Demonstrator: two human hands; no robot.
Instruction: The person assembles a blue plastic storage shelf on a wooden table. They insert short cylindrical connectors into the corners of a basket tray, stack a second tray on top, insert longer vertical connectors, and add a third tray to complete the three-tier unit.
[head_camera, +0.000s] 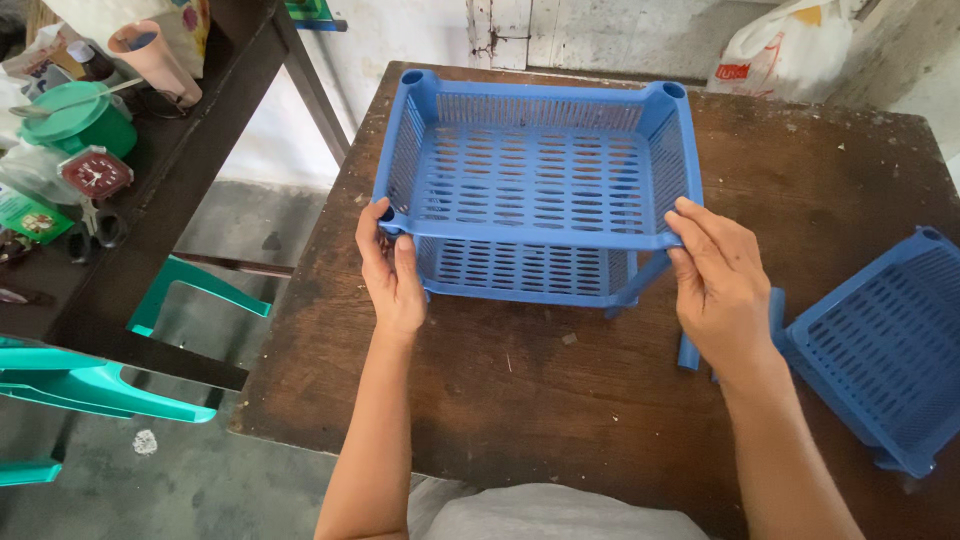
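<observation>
Both hands clamp the near rail of a blue slotted plastic rack tray (540, 170) on a dark wooden table (520, 400): left hand (392, 275) at its left corner, right hand (718, 285) at its right. The tray stretches left to right, directly ahead, stacked above a second tray.

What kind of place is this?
Likely a home room or small workshop: a worn wooden table, a cluttered side bench with household items, teal plastic chairs, and a bare concrete floor.
</observation>
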